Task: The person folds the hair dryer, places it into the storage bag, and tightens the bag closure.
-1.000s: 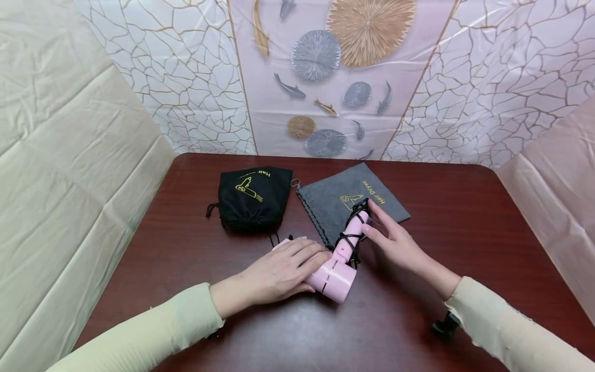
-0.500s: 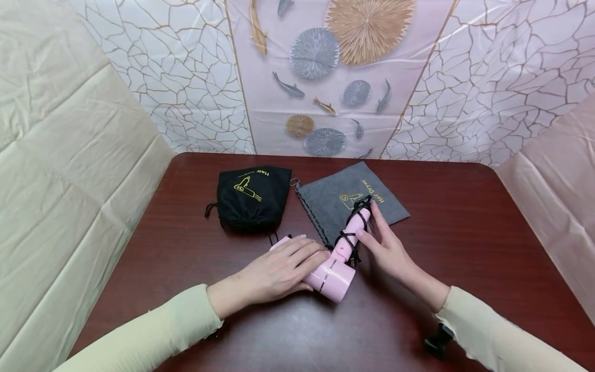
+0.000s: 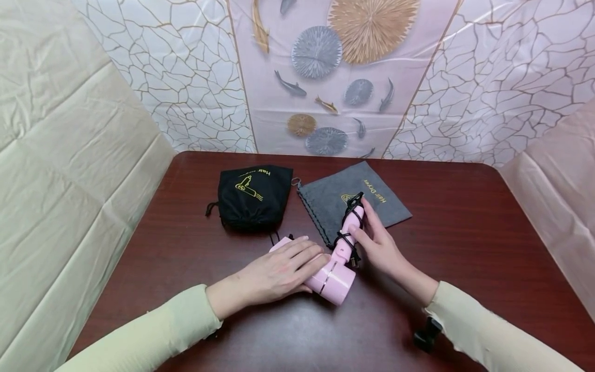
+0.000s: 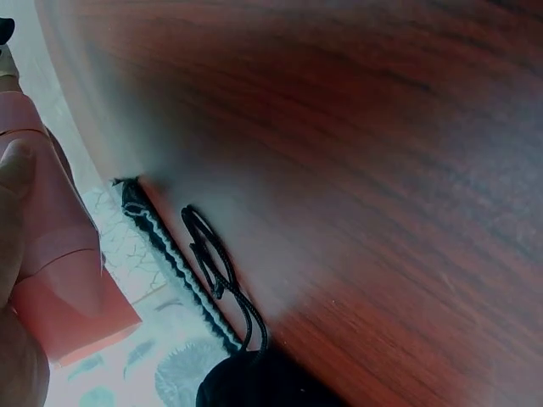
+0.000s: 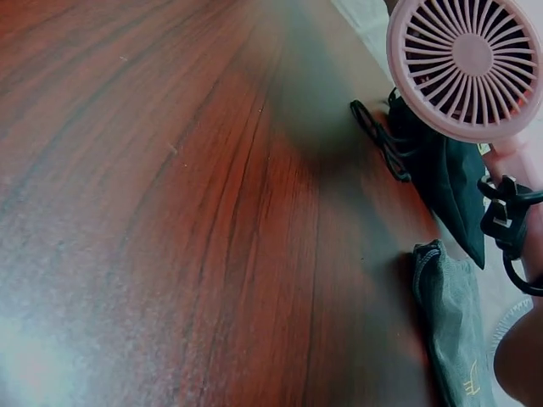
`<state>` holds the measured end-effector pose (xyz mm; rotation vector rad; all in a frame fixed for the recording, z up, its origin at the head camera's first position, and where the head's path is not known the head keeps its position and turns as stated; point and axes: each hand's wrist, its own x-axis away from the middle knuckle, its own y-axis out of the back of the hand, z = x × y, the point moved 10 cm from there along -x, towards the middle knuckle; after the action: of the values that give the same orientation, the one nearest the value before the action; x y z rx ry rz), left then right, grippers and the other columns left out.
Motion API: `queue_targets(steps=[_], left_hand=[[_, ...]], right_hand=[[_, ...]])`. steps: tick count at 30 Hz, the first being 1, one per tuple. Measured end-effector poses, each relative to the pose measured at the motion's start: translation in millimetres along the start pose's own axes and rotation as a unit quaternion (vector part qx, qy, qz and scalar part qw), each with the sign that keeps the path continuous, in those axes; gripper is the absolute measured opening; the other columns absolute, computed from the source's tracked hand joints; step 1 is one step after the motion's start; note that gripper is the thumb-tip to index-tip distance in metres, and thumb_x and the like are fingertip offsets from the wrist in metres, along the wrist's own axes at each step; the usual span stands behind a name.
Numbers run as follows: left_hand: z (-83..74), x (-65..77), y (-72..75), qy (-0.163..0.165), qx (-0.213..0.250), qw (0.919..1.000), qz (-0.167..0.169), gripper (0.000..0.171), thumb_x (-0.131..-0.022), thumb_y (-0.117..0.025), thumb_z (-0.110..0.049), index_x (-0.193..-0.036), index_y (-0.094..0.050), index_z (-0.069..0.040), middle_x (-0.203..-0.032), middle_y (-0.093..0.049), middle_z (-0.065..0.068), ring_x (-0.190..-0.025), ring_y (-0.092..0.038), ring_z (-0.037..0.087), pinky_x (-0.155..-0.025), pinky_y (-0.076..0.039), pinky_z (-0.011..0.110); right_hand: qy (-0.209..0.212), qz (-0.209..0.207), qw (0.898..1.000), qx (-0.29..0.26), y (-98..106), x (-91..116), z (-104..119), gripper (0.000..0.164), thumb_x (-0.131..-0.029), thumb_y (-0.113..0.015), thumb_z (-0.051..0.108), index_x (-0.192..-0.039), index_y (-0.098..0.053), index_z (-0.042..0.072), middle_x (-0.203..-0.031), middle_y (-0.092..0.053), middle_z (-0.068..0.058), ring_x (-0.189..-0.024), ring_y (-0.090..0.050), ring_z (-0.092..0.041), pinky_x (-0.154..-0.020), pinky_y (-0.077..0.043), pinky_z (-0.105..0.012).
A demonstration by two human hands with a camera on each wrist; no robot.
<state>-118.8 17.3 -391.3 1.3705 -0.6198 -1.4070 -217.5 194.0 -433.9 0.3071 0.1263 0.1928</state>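
A pink hair dryer (image 3: 332, 281) lies near the middle of the table in the head view, its black cord (image 3: 344, 236) wound round the handle. My left hand (image 3: 279, 268) lies over the barrel and grips it; the thumb shows on the barrel (image 4: 55, 212) in the left wrist view. My right hand (image 3: 381, 245) holds the handle (image 3: 353, 222), thumb on its near face and fingers along its right side; the fingers behind are partly hidden. The round slotted intake grille (image 5: 473, 55) and the cord's plug (image 5: 506, 216) show in the right wrist view.
Behind the dryer to the left sits a full-looking black drawstring pouch (image 3: 253, 206) with a yellow print. A flat grey drawstring pouch (image 3: 321, 199) lies beyond the handle, partly covered by it. The dark red table (image 3: 465, 227) ends at a patterned backdrop (image 3: 325, 93).
My right hand has shifted left, and the handle's end has swung slightly left with it. The left hand and the barrel stay nearly in place.
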Motion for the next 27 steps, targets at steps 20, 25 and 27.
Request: queue_targets(steps=[20, 25, 27], left_hand=[[3.9, 0.9, 3.1, -0.030, -0.027, 0.9992, -0.003, 0.062, -0.099, -0.071, -0.041, -0.145, -0.057, -0.003, -0.137, -0.063, 0.012, -0.130, -0.059, 0.028, -0.123, -0.040, 0.043], [4.4, 0.1, 3.7, -0.035, -0.028, 0.9990, 0.001, 0.063, -0.098, -0.072, -0.042, -0.145, -0.057, -0.003, -0.138, -0.064, 0.012, -0.133, -0.059, 0.027, -0.124, -0.039, 0.043], [4.3, 0.4, 4.4, -0.038, -0.029, 0.9989, -0.001, 0.063, -0.099, -0.072, -0.043, -0.145, -0.057, -0.002, -0.139, -0.064, 0.012, -0.133, -0.059, 0.026, -0.124, -0.039, 0.043]], right_hand=[[0.075, 0.027, 0.997, 0.020, -6, -17, 4, 0.076, -0.107, -0.058, 0.003, -0.171, -0.018, 0.008, -0.177, -0.015, -0.019, -0.160, -0.020, -0.035, -0.118, -0.024, -0.007], [0.083, 0.030, 0.995, 0.037, -4, -19, 7, 0.076, -0.106, -0.060, 0.003, -0.171, -0.021, 0.008, -0.176, -0.019, -0.018, -0.160, -0.022, -0.035, -0.118, -0.023, -0.008], [0.087, 0.036, 0.995, 0.041, -5, -21, 9, 0.076, -0.106, -0.060, 0.003, -0.171, -0.022, 0.007, -0.176, -0.021, -0.019, -0.159, -0.024, -0.036, -0.118, -0.024, -0.008]])
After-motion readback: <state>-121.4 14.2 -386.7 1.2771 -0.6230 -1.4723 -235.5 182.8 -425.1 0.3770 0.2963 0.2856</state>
